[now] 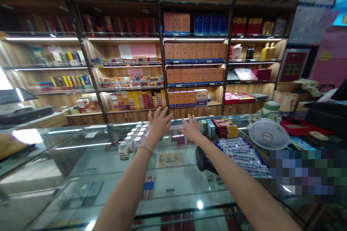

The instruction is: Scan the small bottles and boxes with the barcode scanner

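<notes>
Both my arms reach forward over a glass display counter (pixel 114 173). My left hand (pixel 158 125) has its fingers spread and holds nothing; it is beside a cluster of small white-lidded jars (pixel 132 140) standing on the glass. My right hand (pixel 192 130) is also empty with fingers apart, close to several small green cans (pixel 207 128). Whether either hand touches the counter I cannot tell. Right of the cans sits a stack of red and yellow packets (pixel 225 128). A dark rounded device with a blue mark (pixel 200 159) lies partly behind my right forearm.
Blue and white packets (pixel 244 155) lie in rows at the right, by a white fan (pixel 269 134) and a green-lidded container (pixel 271 110). Wooden shelves (pixel 195 110) with orange boxes (pixel 192 53) line the back wall. Goods show inside the counter, under the glass.
</notes>
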`<state>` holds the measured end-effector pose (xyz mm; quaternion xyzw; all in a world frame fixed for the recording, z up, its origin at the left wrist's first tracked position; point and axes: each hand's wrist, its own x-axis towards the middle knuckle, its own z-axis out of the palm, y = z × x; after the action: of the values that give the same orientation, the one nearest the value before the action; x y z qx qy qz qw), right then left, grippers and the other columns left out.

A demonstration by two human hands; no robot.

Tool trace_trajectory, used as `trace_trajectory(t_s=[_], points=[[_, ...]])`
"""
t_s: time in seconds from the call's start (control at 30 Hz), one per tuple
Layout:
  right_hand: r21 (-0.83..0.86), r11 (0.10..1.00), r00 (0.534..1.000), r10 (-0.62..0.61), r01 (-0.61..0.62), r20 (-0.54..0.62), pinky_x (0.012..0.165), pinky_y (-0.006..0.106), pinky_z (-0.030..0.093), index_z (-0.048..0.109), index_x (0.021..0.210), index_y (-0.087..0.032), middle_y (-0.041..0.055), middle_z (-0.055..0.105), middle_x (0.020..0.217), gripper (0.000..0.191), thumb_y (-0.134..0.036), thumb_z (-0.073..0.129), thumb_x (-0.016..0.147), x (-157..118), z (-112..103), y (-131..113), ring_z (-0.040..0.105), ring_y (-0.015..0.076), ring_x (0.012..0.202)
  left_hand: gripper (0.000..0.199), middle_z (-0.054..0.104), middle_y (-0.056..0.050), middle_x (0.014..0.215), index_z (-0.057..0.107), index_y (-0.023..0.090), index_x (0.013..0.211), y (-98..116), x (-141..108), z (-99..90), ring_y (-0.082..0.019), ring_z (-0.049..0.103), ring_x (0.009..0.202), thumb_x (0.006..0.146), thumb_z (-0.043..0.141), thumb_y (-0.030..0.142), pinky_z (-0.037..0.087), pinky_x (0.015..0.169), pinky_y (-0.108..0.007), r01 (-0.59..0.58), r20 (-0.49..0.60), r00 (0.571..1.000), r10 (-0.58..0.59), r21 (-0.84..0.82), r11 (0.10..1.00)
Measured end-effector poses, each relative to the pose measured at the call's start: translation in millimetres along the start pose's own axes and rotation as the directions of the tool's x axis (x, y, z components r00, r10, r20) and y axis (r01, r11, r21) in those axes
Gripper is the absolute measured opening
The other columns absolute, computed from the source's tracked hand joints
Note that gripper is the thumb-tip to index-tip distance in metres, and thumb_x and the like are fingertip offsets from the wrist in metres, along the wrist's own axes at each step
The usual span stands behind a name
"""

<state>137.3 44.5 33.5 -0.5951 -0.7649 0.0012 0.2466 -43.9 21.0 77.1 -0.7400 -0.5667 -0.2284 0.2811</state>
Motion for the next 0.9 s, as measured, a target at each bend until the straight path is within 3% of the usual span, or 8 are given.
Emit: trace_trajectory(t_s=[0.3, 0.53, 0.9], points=[[-0.061, 0.998, 0.999, 0.016, -0.019, -0.049, 0.117, 0.058, 0.017, 0.041, 0.150, -0.032, 0.0113, 0.021, 0.166, 0.059, -0.053, 0.050, 0.096, 10, -22, 65, 0.013, 0.0313, 0.152, 0.039, 0.048, -0.004, 0.154, 0.063, 0.037, 0.131, 47, 25, 7.0, -0.032, 0.032, 0.146, 0.095, 0.050, 0.044, 0.015, 0.119, -0.062, 0.010, -0.049, 0.999, -0.013, -0.065, 0.998], [-0.117, 0.993, 0.996, 0.006, -0.016, -0.092, 0.117, 0.056, 0.017, 0.044, 0.149, -0.034, 0.0092, 0.025, 0.165, 0.057, -0.050, 0.051, 0.095, 19, -36, 111, 0.015, 0.0304, 0.152, 0.036, 0.051, -0.004, 0.151, 0.066, 0.035, 0.127, 73, 45, 28.5, -0.032, 0.037, 0.142, 0.095, 0.052, 0.043, 0.020, 0.116, -0.062, -0.001, -0.103, 0.995, -0.011, -0.122, 0.992], [-0.173, 0.984, 0.988, -0.068, 0.044, -0.135, 0.115, 0.059, 0.020, 0.048, 0.146, -0.033, 0.0105, 0.031, 0.163, 0.057, -0.050, 0.055, 0.093, 37, -44, 154, 0.018, 0.0325, 0.150, 0.033, 0.054, -0.004, 0.148, 0.067, 0.036, 0.124, 109, 69, 64.1, -0.032, 0.039, 0.140, 0.092, 0.059, 0.040, 0.024, 0.115, -0.061, -0.055, -0.114, 0.993, 0.035, -0.175, 0.983]])
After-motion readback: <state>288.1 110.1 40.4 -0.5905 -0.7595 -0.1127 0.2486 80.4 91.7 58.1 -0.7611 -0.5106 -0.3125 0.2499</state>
